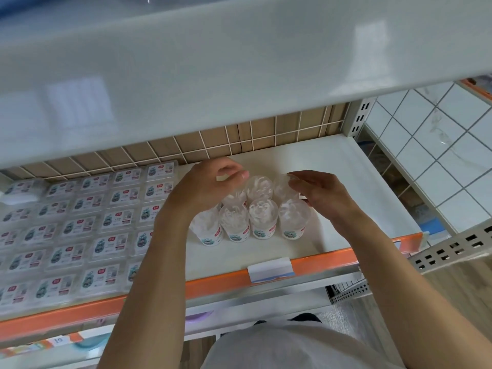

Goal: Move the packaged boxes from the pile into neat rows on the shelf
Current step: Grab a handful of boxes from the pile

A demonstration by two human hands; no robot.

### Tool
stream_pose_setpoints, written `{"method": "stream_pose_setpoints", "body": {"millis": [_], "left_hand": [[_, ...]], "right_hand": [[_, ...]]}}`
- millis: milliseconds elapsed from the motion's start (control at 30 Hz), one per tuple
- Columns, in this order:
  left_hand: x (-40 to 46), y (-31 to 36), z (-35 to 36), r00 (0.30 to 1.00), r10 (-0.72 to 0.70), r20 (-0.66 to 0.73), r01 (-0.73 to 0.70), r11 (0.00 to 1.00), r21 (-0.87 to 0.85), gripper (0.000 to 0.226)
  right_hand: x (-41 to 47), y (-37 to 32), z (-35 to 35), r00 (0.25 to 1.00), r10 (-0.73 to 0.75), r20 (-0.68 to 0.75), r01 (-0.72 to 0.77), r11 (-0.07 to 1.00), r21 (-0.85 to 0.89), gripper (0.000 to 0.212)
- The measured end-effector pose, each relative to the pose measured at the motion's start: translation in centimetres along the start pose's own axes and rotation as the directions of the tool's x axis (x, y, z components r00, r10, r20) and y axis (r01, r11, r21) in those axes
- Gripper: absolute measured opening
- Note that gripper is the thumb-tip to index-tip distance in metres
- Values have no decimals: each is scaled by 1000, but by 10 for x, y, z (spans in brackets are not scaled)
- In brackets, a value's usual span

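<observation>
Two hands reach over a cluster of clear plastic tubs (259, 209) on a glossy white shelf (332, 182). The tubs are round, upright cylinders with see-through lids, packed with pale contents too blurred to tell, and each wears a white label band low on its side. Seven can be counted: four in the front row, three behind, standing close together; the left hand (205, 187) may hide more. That hand hovers above the back-left tub with its fingers curled and thumb tip near the forefinger; whether it pinches anything cannot be told. The right hand (319, 194) grips the back-right tub, fingertips curled over its lid rim.

Left of the tubs, flat rectangular boxes (80, 225) of clear plastic with printed white labels lie in neat rows across the same shelf, roughly six rows deep and four to five across, their edges touching; the exact count is lost to blur at the left edge. An orange strip (306, 265) runs along the shelf front, with a clear tag holder (270, 269) clipped to it. Behind stands a white wire grid (239, 141) over brown board. Another smooth white shelf (213, 62) hangs overhead.
</observation>
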State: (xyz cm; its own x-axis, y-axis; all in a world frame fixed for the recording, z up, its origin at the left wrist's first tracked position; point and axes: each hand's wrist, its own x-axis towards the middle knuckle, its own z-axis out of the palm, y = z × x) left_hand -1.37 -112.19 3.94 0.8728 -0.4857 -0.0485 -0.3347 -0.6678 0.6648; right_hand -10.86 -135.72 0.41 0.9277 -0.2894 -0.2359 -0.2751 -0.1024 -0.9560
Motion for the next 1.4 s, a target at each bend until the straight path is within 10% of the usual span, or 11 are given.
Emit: {"method": "stream_pose_setpoints", "body": {"millis": [533,900,1400], "left_hand": [[-70,21,-3,939,-131,-318,119,991,-55,25],[-153,7,-6,844,-332,-422,316,942,-110,37],[-316,-78,-72,689,-582,-431,625,779,-53,51]], "right_hand": [[-20,-23,-7,986,-161,-43,140,940,-312,44],[-68,-55,54,851,-368,374,525,612,-592,51],[-136,-78,241,528,-243,813,833,332,-442,65]]}}
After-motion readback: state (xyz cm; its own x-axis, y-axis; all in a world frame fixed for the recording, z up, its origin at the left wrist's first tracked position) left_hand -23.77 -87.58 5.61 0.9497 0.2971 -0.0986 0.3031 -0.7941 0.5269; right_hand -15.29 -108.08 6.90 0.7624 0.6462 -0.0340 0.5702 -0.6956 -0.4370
